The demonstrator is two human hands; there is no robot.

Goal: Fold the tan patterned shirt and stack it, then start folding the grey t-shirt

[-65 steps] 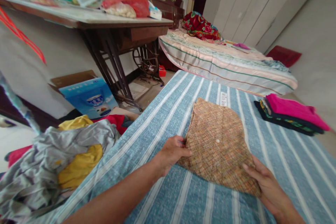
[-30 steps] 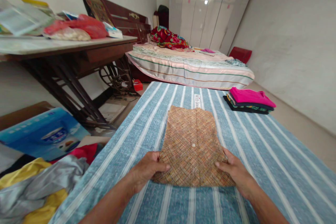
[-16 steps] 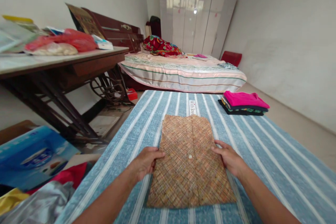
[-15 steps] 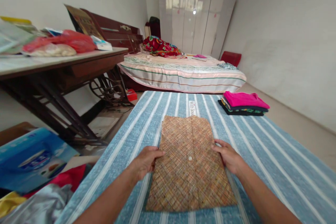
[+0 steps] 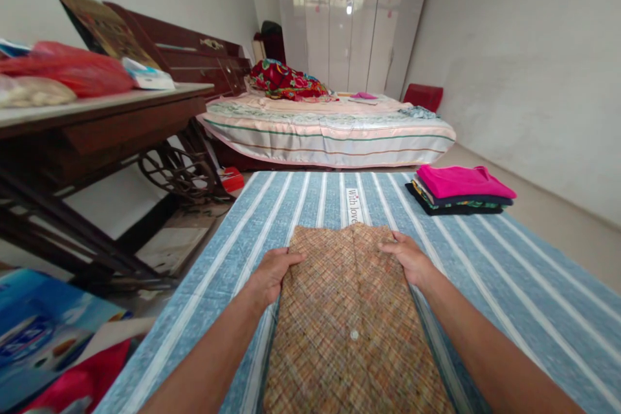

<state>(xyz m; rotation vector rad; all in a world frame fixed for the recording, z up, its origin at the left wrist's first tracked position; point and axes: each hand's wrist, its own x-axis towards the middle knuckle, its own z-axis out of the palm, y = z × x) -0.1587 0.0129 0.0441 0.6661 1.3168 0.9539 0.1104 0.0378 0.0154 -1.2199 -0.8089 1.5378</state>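
2 hands (image 5: 272,275) (image 5: 412,259) gripping brown cloth's (image 5: 354,310) side edges

Left hand (image 5: 270,275) and right hand (image 5: 411,259), shown at roughly equal height, each with the thumb uppermost and pointing inward toward the other, the remaining fingers curled beneath in a pinching grip. The bare left forearm (image 5: 206,352) rises obliquely from the lower left and the bare right forearm (image 5: 490,339) from the lower right, the two converging toward the hands, which are held well apart, each wrist nearly in line with its forearm.
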